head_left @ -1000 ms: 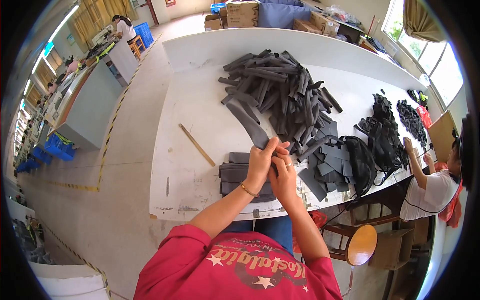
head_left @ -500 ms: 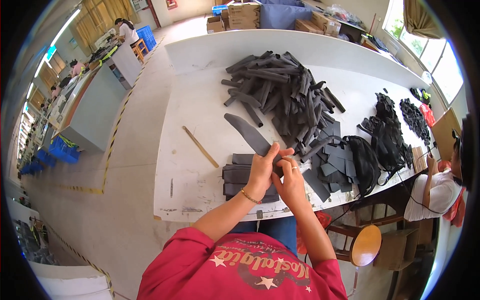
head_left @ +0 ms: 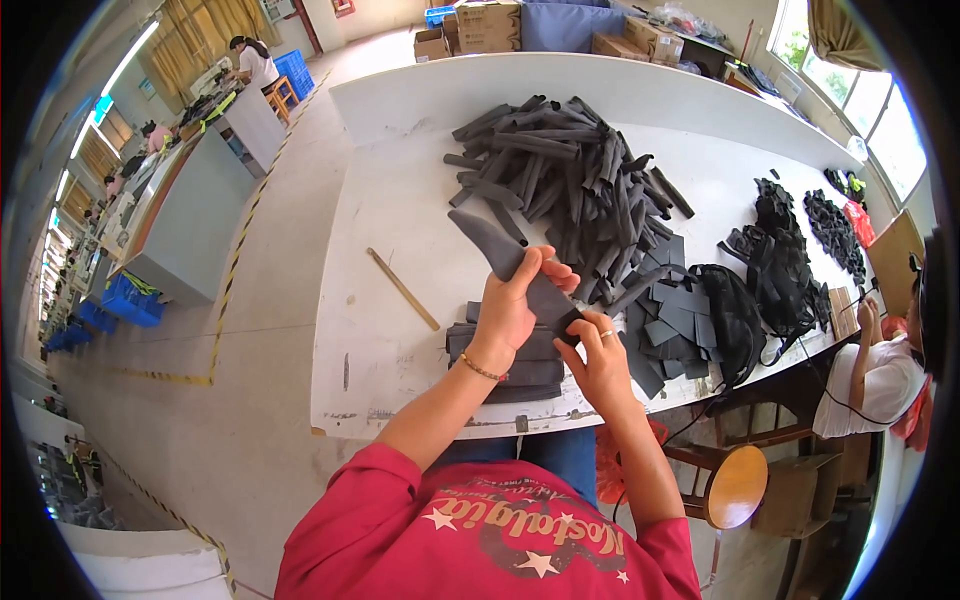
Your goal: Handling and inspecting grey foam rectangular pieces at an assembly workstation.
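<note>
Between both hands stretches a long dark grey fabric strip [head_left: 490, 243], raised above the white table. My left hand [head_left: 515, 305] grips its middle, thumb on top, while the upper end sticks out free. At the lower right end, my right hand [head_left: 598, 360] pinches the strip between thumb and fingers. Under my hands lies a stack of flat dark fabric pieces [head_left: 510, 375], partly covered by them. Beyond rises a big heap of rolled dark strips [head_left: 570, 170]. Several flat dark pieces [head_left: 675, 325] lie spread to the right of my right hand.
A thin wooden stick [head_left: 403, 290] lies on the white table [head_left: 375, 215] at left. Black bags [head_left: 730, 325] sit on the right, near a seated person in white [head_left: 865, 385]. A low partition [head_left: 590, 85] closes the far edge; a round stool [head_left: 735, 487] stands below right.
My right hand has slid down and right along the strip, away from my left hand. The left hand has moved slightly up and left, and more of the strip shows between them.
</note>
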`<action>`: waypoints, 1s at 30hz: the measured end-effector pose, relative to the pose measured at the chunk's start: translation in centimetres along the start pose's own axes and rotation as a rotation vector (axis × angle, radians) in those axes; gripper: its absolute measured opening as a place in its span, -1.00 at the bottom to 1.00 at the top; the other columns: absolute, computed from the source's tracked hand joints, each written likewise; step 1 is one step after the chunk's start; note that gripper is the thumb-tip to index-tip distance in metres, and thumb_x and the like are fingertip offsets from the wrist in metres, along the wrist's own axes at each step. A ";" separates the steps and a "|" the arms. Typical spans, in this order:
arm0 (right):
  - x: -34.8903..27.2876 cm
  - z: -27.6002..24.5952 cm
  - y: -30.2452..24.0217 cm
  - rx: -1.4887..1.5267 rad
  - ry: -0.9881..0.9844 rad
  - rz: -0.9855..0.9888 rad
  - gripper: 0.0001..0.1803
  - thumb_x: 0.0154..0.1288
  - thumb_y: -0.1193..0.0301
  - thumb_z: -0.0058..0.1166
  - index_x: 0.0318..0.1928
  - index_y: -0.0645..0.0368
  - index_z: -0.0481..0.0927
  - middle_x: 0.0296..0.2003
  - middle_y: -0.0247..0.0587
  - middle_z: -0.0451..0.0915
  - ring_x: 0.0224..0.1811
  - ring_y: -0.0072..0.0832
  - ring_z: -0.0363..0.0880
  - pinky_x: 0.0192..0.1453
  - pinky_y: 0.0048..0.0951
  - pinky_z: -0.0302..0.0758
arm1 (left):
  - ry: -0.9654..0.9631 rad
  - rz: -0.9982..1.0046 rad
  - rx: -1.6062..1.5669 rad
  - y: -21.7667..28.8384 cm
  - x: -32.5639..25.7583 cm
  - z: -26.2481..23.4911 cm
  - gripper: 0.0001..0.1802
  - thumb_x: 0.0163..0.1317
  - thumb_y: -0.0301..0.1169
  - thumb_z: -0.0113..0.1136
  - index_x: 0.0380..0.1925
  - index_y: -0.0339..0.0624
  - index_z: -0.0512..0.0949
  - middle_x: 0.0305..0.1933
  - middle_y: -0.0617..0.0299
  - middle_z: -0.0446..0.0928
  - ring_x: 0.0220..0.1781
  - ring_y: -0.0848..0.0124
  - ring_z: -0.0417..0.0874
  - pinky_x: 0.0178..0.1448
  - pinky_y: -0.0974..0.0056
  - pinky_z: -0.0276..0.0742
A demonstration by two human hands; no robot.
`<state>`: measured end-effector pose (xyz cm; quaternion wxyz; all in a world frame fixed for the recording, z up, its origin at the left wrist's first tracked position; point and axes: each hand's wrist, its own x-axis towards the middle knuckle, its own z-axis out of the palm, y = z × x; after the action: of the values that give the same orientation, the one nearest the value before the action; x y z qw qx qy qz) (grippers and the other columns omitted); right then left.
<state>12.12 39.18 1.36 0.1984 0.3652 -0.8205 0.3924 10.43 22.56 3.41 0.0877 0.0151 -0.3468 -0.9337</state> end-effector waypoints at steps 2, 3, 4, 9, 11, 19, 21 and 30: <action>0.6 -0.1 -0.3 -0.045 0.040 -0.017 -0.72 0.11 0.52 0.31 -0.21 0.24 0.48 -0.17 -0.02 0.50 -0.24 -0.07 0.55 -0.19 -0.21 0.52 | -0.016 0.009 0.008 0.6 0.5 0.8 -0.65 0.39 -0.22 0.13 -0.06 -0.31 0.50 -0.31 0.04 0.63 -0.23 0.18 0.70 -0.04 0.15 0.62; 0.1 0.1 -0.2 -0.059 0.062 0.000 -0.71 0.11 0.53 0.30 -0.18 0.23 0.47 -0.16 -0.03 0.49 -0.23 -0.06 0.54 -0.21 -0.19 0.52 | -0.014 0.015 0.006 0.7 0.7 1.0 -0.65 0.40 -0.21 0.12 -0.07 -0.31 0.51 -0.31 0.06 0.63 -0.24 0.19 0.70 -0.05 0.16 0.62; -0.2 0.1 -0.3 -0.072 0.081 0.022 -0.69 0.12 0.54 0.28 -0.15 0.22 0.46 -0.15 -0.04 0.48 -0.22 -0.04 0.54 -0.22 -0.18 0.52 | -0.008 0.018 0.003 0.7 0.7 1.0 -0.64 0.40 -0.19 0.11 -0.07 -0.31 0.52 -0.32 0.08 0.63 -0.25 0.20 0.70 -0.06 0.16 0.62; 0.3 -0.6 0.5 -0.009 0.132 -0.134 -0.75 0.09 0.63 0.27 -0.22 0.25 0.50 -0.23 -0.03 0.51 -0.33 -0.08 0.54 -0.31 -0.22 0.50 | 0.024 0.029 -0.105 -1.1 0.0 0.8 -0.64 0.40 -0.19 0.11 -0.07 -0.31 0.52 -0.29 0.11 0.63 -0.22 0.20 0.69 -0.02 0.16 0.60; 0.7 -0.7 0.7 -0.023 0.087 -0.240 -0.71 0.09 0.64 0.25 -0.18 0.25 0.48 -0.20 -0.08 0.48 -0.31 -0.10 0.55 -0.32 -0.22 0.52 | 0.016 0.030 -0.144 -2.4 -0.4 0.5 -0.64 0.40 -0.19 0.10 -0.07 -0.30 0.52 -0.27 0.12 0.64 -0.20 0.21 0.68 0.01 0.15 0.59; 0.7 0.0 1.3 -0.004 0.074 -0.279 -0.75 0.03 0.66 0.25 -0.25 0.28 0.50 -0.22 -0.09 0.48 -0.34 -0.15 0.53 -0.35 -0.24 0.51 | 0.058 0.022 -0.238 -4.2 -1.6 0.6 -0.64 0.41 -0.16 0.08 -0.07 -0.27 0.52 -0.22 0.10 0.64 -0.11 0.16 0.67 0.10 0.14 0.53; 0.8 0.1 1.2 0.005 0.080 -0.283 -0.75 0.02 0.67 0.24 -0.27 0.27 0.51 -0.22 -0.10 0.48 -0.34 -0.15 0.53 -0.35 -0.24 0.51 | 0.069 0.006 -0.217 -4.6 -2.1 0.7 -0.64 0.41 -0.16 0.07 -0.07 -0.26 0.52 -0.22 0.09 0.64 -0.08 0.15 0.67 0.12 0.14 0.53; 0.7 0.3 1.5 0.015 0.058 -0.254 -0.76 0.00 0.65 0.24 -0.28 0.26 0.52 -0.19 -0.10 0.50 -0.30 -0.16 0.56 -0.32 -0.24 0.54 | 0.062 -0.013 -0.280 -4.9 -2.7 1.4 -0.66 0.42 -0.14 0.04 -0.08 -0.20 0.47 -0.26 0.17 0.63 0.14 0.13 0.59 0.25 0.14 0.47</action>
<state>10.50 39.24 0.87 0.2674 0.4563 -0.7587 0.3803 12.21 27.58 1.16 0.0934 0.0338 -0.2101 -0.9726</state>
